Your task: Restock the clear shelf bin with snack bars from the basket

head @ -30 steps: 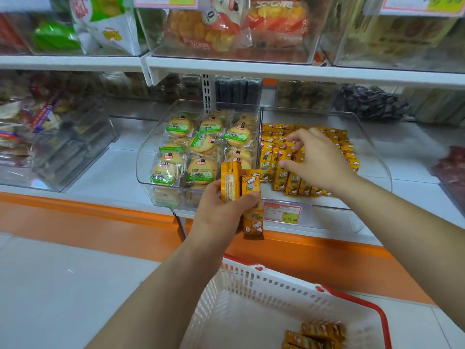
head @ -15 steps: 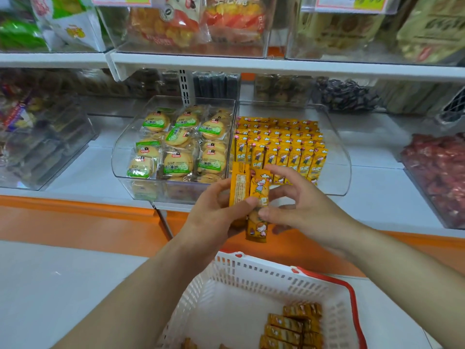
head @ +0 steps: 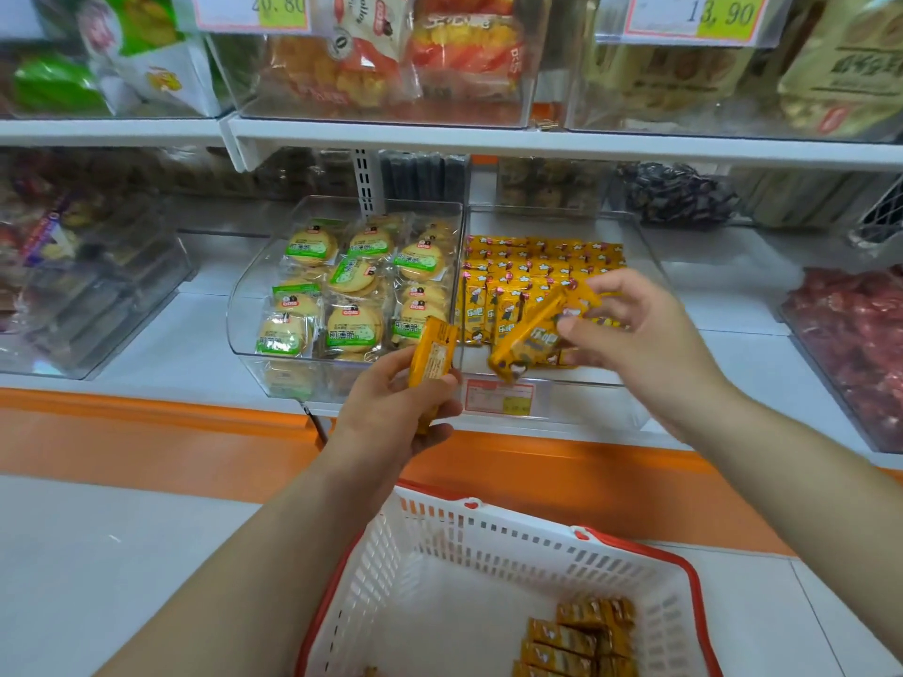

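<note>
A clear shelf bin (head: 630, 383) on the lower shelf holds rows of yellow snack bars (head: 532, 263). My right hand (head: 635, 334) pinches one yellow bar (head: 530, 337) tilted over the bin's front. In front of the bin's left corner, my left hand (head: 398, 412) grips another yellow bar (head: 432, 356) upright. Below, a white basket with a red rim (head: 469, 539) holds several more bars (head: 581, 637) in its right corner.
A second clear bin (head: 244, 334) of green-labelled round biscuits stands left of the snack bar bin. Other clear bins sit at far left (head: 97, 305) and far right (head: 850, 344). A white upper shelf (head: 537, 141) with packets overhangs. An orange strip (head: 146, 427) runs under the shelf edge.
My right hand has taken one bar from the pair in my left hand and lifted it up and right toward the bin. The left hand keeps one bar.
</note>
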`<state>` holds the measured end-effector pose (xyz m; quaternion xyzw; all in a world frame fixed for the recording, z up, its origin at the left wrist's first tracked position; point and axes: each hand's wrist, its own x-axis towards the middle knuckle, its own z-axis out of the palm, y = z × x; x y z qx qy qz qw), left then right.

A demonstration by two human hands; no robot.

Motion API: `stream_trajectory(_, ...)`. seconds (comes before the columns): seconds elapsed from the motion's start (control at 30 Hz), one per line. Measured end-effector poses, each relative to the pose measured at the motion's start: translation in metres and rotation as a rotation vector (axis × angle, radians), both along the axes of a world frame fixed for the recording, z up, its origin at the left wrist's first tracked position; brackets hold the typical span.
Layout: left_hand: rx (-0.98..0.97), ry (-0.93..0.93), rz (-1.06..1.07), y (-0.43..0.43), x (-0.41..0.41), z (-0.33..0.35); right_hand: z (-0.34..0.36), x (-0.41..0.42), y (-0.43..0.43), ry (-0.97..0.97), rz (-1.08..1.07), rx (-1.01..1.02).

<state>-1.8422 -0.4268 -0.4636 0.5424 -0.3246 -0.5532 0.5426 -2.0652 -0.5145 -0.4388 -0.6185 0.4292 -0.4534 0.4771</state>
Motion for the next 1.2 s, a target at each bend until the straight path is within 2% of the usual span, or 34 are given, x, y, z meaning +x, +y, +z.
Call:
stream_trajectory(0.17,-0.027,-0.004,0.010,-0.004,0.006,0.000,-0.005,0.024,-0.056,0.281,-0.126,-0.183)
stream_trajectory(0.47,-0.074,-0.109,0.028,-0.003,0.013,-0.004,-0.039,0.072,-0.131,0.945,-0.125,-0.434)
stream_trajectory(0.83,-0.083,-0.106,0.054,-0.010,0.008,-0.007,-0.048,0.073,-0.123,1.185,-0.073,-0.524)
stream_trajectory(0.9,-0.087,-0.112,0.050,-0.010,0.005,-0.006,-0.037,0.069,-0.108,1.143,-0.142,-0.571)
stream_trajectory(1.0,-0.101,-0.211,0.018,-0.008,0.000,-0.004,-0.019,0.055,-0.068,0.814,-0.134,-0.516)
stream_trajectory(1.13,-0.137,-0.368,-0.064,-0.007,-0.012,-0.003,-0.007,0.028,-0.001,0.322,0.117,-0.020)
stream_trajectory(1.2,-0.163,-0.438,-0.109,-0.003,-0.021,-0.005,-0.008,0.019,0.023,0.154,0.172,0.185)
